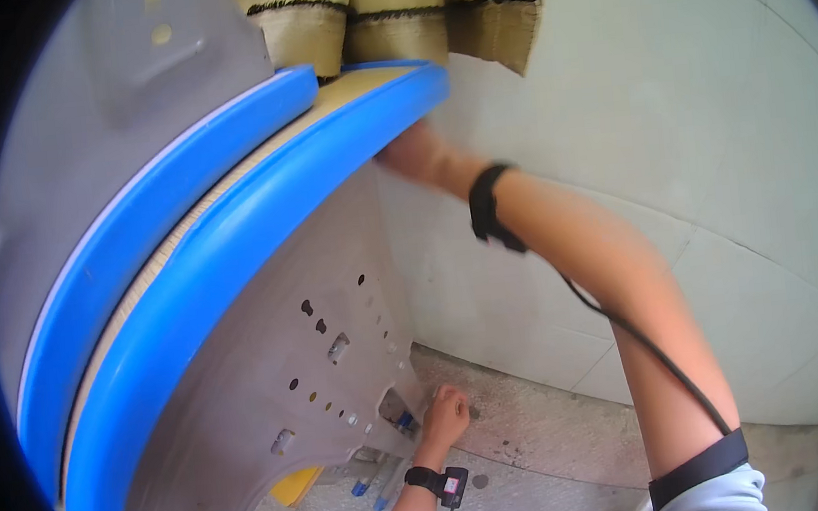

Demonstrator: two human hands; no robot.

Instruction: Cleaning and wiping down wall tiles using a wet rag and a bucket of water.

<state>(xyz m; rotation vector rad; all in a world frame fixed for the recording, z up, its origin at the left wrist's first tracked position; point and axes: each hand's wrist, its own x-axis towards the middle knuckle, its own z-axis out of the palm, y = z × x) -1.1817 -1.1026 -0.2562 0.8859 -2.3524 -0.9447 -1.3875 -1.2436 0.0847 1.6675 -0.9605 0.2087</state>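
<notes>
My right hand (411, 152) reaches up to the underside of a blue padded edge strip (254, 240), near its far end. The hand is blurred and its fingers are hidden by the strip, so its grip does not show. A second blue strip (154, 183) curves alongside, with a cream-coloured band (161, 255) between the two. Lower down, my left hand (445, 414) is loosely curled, with nothing visible in it. It is beside the edge of a grey metal panel (245, 386) that has several holes and slots.
Cream fabric flaps (395, 8) with dark stitching hang at the top. A pale wall (659, 109) stands to the right. On the concrete floor (543, 455) lie blue-ended pieces (360, 487) and a yellow object (294, 487). Black cables trail from both wrist straps.
</notes>
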